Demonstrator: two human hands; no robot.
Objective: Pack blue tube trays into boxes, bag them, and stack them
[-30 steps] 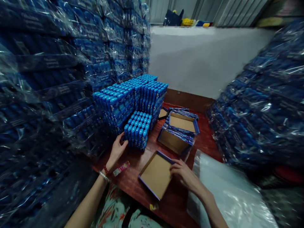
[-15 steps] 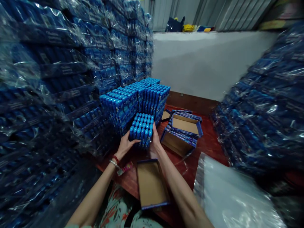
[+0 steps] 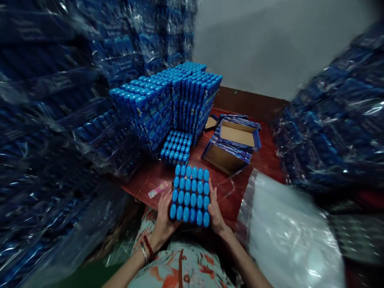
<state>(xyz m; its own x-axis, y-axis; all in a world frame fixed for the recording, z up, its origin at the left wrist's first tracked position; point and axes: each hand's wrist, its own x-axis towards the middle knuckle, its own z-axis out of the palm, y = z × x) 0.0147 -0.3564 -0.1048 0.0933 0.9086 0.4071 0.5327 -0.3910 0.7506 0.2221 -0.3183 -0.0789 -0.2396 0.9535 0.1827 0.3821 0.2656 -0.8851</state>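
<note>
Both hands have moved since 0.5 s ago: they were at the low stack (image 3: 177, 149) near centre, now they're down at lower centre with a blue-capped pack (image 3: 190, 196). Left hand (image 3: 165, 218) grips its left side, right hand (image 3: 215, 210) its right side, fingers along the edges. Caps face the camera, four rows of six. Low stack stays behind it, in front of the tall blue stacks (image 3: 156, 100).

View has tipped down: less of the wall (image 3: 255, 52), more of the floral clothing (image 3: 192, 266) at bottom. Pink strip (image 3: 157, 190) still on the red surface (image 3: 264, 160), left of the pack. Tray pile (image 3: 237, 134) still right of centre, clear plastic sheets (image 3: 288, 228) still lower right.

Hard to read: the open tray seen earlier at lower centre can't be made out, and the pack's underside is hidden. Left fingertips partly covered. Wrapped stacks (image 3: 90, 80) cut off at left, blurred; print unreadable.
</note>
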